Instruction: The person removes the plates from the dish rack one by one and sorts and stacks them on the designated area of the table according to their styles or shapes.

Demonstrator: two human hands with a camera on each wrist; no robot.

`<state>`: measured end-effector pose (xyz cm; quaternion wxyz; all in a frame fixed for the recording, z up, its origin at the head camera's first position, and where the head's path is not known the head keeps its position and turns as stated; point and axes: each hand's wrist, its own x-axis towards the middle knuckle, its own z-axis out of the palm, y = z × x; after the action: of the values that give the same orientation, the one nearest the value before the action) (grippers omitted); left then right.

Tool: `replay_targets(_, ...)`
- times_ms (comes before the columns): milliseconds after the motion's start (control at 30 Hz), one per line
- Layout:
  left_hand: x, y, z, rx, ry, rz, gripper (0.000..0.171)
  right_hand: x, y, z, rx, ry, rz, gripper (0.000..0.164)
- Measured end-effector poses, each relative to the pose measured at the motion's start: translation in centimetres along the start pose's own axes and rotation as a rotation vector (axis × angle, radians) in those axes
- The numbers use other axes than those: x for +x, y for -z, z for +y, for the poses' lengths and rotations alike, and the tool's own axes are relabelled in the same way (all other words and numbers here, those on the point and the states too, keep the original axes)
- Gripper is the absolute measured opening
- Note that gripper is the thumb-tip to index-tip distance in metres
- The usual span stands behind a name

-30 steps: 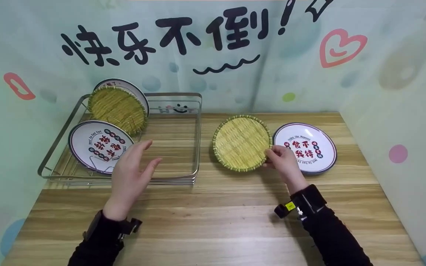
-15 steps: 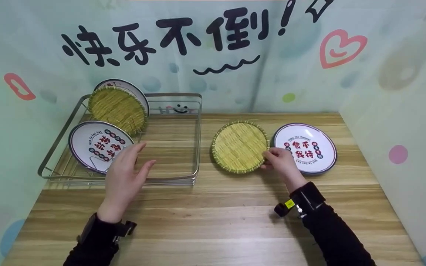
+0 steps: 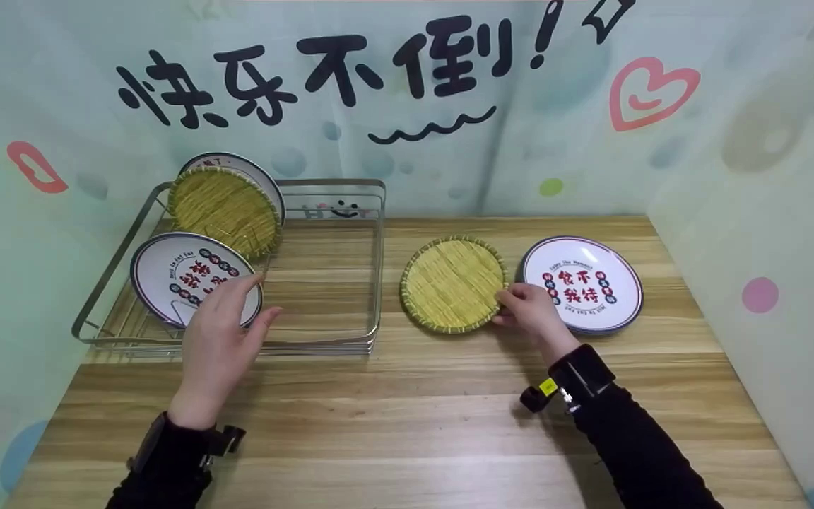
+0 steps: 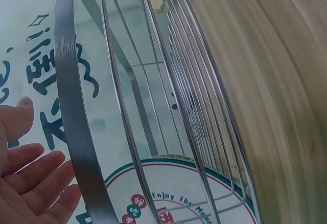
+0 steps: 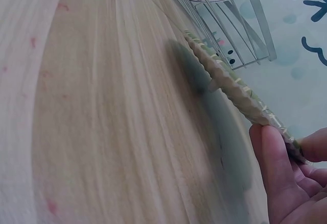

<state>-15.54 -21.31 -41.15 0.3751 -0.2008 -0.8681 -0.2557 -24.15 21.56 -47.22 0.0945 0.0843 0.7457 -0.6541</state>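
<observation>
My right hand point(image 3: 535, 312) pinches the right edge of a round woven bamboo tray point(image 3: 452, 284) between thumb and fingers. In the right wrist view the tray point(image 5: 240, 94) is seen edge-on and tilted, with its shadow on the wood below. My left hand point(image 3: 217, 346) is held in front of the wire rack point(image 3: 329, 344), thumb apart from the fingers and nothing in its grasp. It overlaps a white printed plate point(image 3: 167, 272) leaning in the rack. Behind that plate stand a second woven tray point(image 3: 220, 208) and another plate point(image 3: 266, 173), mostly hidden.
Right of my right hand a white plate point(image 3: 594, 258) with red lettering and a dark blue rim lies on the wooden table point(image 3: 407, 431). A printed backdrop point(image 3: 421, 162) rises along the table's back and sides.
The bamboo tray in my right hand has come down a little and shifted slightly left. My left hand has drawn back left and toward the front, uncovering more of the leaning plate.
</observation>
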Motion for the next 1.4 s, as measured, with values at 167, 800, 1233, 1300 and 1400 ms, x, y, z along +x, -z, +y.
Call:
replay_targets(167,0.0,0.6,-0.5,0.011,-0.009,0.012,0.05,0.1,-0.1,0.0,-0.005,-0.025,-0.009,0.016)
replay_targets(800,0.2,1.2,-1.1,0.055,0.025,0.008,0.051,0.9,-0.8,0.6,0.133,-0.089,-0.051,0.015)
replay_targets(1233,1.9,2.1,-1.4,0.098,-0.003,-0.002,0.05,0.9,-0.5,0.6,0.139,-0.113,-0.103,0.015)
replay_targets(1300,2.1,2.2,-1.5,0.109,-0.012,-0.003,0.05,0.8,-0.4,0.6,0.138,-0.106,-0.11,0.021)
replay_targets(1400,2.4,2.3,-1.8,0.12,-0.019,-0.01,0.05,0.7,-0.2,0.6,0.112,-0.098,-0.121,0.029)
